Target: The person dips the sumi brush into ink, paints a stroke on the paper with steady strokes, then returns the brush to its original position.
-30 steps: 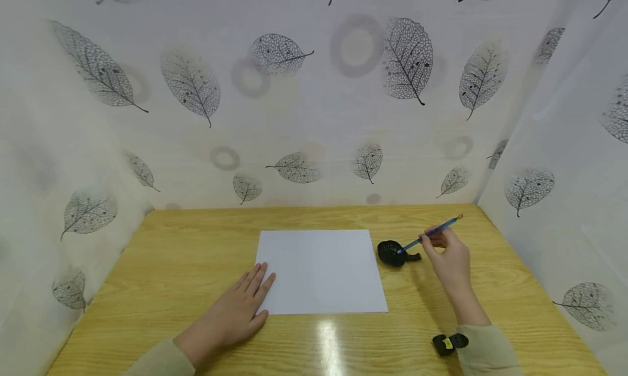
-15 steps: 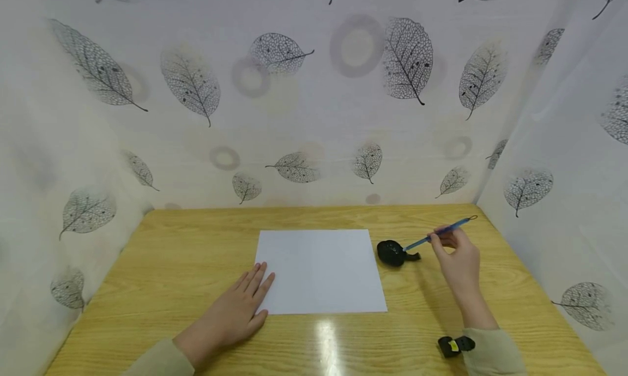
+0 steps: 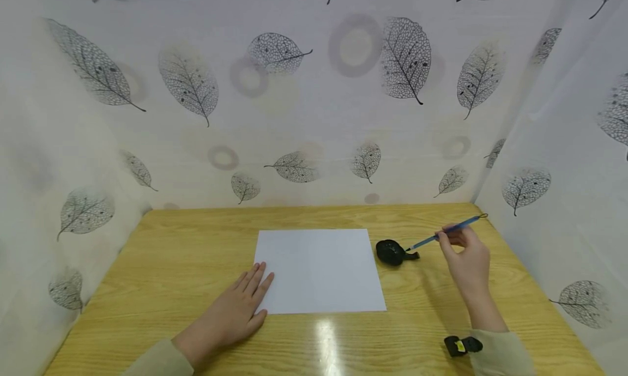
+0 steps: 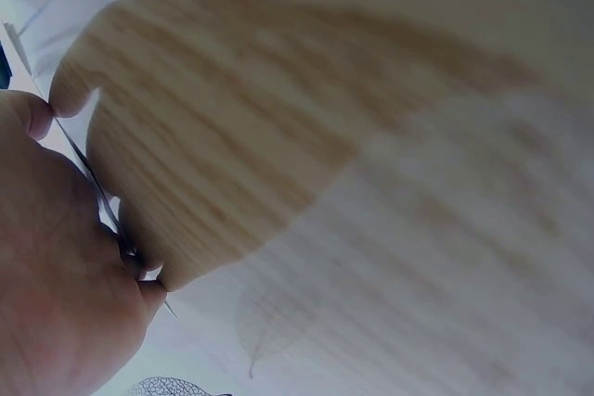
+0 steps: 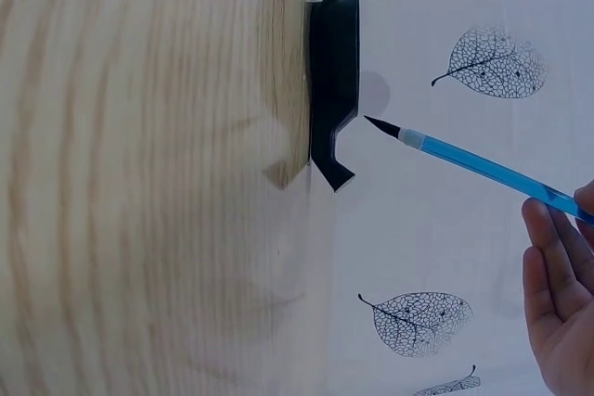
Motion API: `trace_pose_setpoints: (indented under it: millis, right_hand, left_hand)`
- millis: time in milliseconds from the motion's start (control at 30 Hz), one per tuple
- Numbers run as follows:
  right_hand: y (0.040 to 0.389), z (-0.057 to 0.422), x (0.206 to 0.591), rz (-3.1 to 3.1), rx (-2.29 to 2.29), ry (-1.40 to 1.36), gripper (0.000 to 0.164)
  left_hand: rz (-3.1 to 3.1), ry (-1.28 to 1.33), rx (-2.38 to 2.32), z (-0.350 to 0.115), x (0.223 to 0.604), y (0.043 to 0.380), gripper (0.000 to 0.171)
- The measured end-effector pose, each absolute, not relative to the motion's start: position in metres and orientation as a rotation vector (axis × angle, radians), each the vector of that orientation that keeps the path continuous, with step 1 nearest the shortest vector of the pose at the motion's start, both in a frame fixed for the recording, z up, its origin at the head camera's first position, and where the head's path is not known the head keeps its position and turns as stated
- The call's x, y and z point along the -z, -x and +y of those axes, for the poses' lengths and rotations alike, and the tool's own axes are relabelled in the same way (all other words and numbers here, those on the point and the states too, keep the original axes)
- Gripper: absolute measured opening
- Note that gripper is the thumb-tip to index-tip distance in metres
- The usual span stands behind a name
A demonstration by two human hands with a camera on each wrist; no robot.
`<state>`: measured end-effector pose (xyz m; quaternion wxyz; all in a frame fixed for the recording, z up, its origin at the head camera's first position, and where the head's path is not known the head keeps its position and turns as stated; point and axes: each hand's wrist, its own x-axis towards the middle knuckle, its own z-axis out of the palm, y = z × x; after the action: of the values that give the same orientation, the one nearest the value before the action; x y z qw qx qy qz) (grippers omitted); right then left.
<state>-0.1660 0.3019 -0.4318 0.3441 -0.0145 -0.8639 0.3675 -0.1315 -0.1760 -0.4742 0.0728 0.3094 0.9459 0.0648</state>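
My right hand [image 3: 466, 253] pinches a blue writing brush [image 3: 446, 232] by its shaft. In the right wrist view the brush's dark, pointed tip [image 5: 382, 126] stands just off the rim of a small black ink dish [image 5: 336, 53], near its stubby handle. Seen from the head, that dish [image 3: 390, 253] sits right of a blank white sheet of paper [image 3: 321, 272]. My left hand [image 3: 235, 310] lies flat with straight fingers over the paper's left edge. The left wrist view shows this hand [image 4: 65, 257] close up, at the thin edge of the sheet.
The wood-grain table [image 3: 196, 229] reflects a bright light near its front. A black strap with a small block [image 3: 463, 345] is at my right cuff. White curtains with leaf prints [image 3: 294, 109] enclose the table at the back and both sides.
My right hand has moved right, drawing the brush tip from inside the ink dish out past its rim toward the handle side. The left hand and paper stay in place.
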Motion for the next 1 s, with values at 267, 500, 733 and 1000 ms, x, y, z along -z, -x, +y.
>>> trace_pose_setpoints:
  millis: [267, 500, 733, 1000]
  right_hand:
    - [0.168, 0.301, 0.436, -2.245, -0.98, 0.028, 0.012]
    - [0.164, 0.305, 0.43, -2.233, -0.946, 0.054, 0.012]
    - [0.166, 0.305, 0.423, -2.173, -1.004, 0.06, 0.012]
    - [0.171, 0.294, 0.419, -2.141, -1.079, 0.049, 0.012]
  left_hand:
    - [2.842, -0.926, -0.19, -0.176, 0.475, 0.132, 0.07]
    - [2.851, -0.932, -0.191, -0.177, 0.477, 0.132, 0.07]
    - [2.856, -0.929, -0.186, -0.177, 0.477, 0.133, 0.07]
    - [2.859, -0.937, -0.185, -0.177, 0.476, 0.132, 0.07]
